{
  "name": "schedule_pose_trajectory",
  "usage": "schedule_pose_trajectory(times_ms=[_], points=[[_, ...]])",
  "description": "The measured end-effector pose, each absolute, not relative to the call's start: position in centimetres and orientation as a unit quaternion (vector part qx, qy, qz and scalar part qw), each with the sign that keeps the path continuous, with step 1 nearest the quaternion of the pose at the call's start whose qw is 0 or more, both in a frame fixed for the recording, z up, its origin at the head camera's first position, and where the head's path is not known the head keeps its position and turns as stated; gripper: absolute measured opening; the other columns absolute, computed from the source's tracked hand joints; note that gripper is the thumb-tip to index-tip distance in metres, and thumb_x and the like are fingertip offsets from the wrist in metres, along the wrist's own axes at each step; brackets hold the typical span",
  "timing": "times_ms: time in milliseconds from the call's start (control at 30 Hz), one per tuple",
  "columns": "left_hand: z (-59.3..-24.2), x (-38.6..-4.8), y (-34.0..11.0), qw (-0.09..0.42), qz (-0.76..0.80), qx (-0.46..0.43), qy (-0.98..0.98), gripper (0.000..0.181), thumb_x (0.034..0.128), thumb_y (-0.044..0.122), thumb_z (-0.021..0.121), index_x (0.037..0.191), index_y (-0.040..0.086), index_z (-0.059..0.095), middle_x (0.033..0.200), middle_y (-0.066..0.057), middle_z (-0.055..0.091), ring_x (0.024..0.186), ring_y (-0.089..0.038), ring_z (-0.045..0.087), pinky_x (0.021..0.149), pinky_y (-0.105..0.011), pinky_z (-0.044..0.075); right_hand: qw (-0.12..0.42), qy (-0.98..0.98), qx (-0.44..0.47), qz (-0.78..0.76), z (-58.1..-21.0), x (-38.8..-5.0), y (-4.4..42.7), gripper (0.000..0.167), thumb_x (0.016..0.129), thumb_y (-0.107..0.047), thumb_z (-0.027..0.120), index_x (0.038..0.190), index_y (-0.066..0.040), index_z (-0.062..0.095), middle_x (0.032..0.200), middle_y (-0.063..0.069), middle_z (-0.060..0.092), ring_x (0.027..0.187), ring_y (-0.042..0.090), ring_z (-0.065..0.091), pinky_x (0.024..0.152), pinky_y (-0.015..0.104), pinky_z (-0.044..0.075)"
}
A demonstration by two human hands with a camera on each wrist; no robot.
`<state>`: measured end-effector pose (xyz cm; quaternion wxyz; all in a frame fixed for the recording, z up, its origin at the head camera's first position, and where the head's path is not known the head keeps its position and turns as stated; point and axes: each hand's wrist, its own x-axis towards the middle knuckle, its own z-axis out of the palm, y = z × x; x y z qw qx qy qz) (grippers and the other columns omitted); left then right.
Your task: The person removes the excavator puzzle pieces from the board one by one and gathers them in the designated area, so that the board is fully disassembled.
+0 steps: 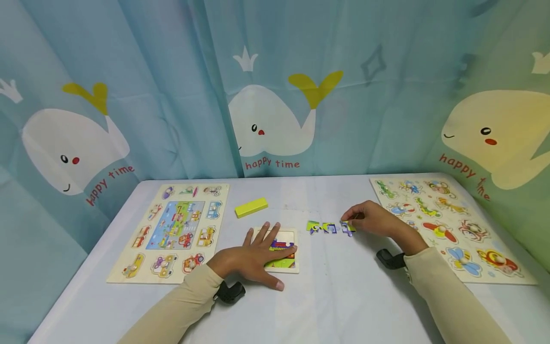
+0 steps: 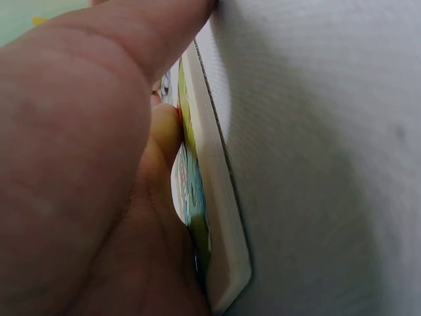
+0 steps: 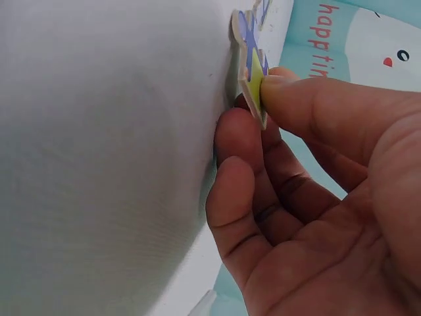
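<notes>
My left hand [image 1: 258,258] lies spread over a small wooden puzzle tray [image 1: 296,239], its fingers straight across the picture pieces inside; in the left wrist view the tray's pale edge [image 2: 220,197] shows beside the hand [image 2: 72,158]. With thumb and fingertips, my right hand [image 1: 378,222] pinches a green and purple puzzle piece [image 1: 347,230], seen also in the right wrist view as a piece [image 3: 253,62] held by the hand [image 3: 316,197]. Two similar pieces, one [image 1: 313,227] and another [image 1: 329,228], lie in a row to its left.
A yellow block [image 1: 251,208] lies behind the small tray. At the left is a large vehicle puzzle board [image 1: 146,234]; an insect puzzle board [image 1: 434,243] lies at the right, partly behind my right forearm. A whale-print curtain [image 1: 185,129] hangs behind the table.
</notes>
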<state>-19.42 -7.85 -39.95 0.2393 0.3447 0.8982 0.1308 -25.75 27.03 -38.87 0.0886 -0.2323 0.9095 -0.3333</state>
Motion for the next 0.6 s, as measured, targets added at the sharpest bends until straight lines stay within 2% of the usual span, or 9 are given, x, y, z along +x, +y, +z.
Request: schedule_pose_trajectory(times_ms=[600], points=[[-39.94,-19.45,-7.84,0.231,0.129,0.349,0.899,0.085,0.0821,0.062,0.066,0.153,0.043,0.024,0.161,-0.006,-0.018,0.143,-0.027,-0.023,0.110,-0.057,-0.012,0.049,0.933,-0.221,-0.281,-39.31,-25.65,26.43,0.013,0.086,0.004,0.064,0.093,-0.002,0.073,0.093,0.005,0.068,0.079,0.015,0.053,0.069,0.034,0.045]])
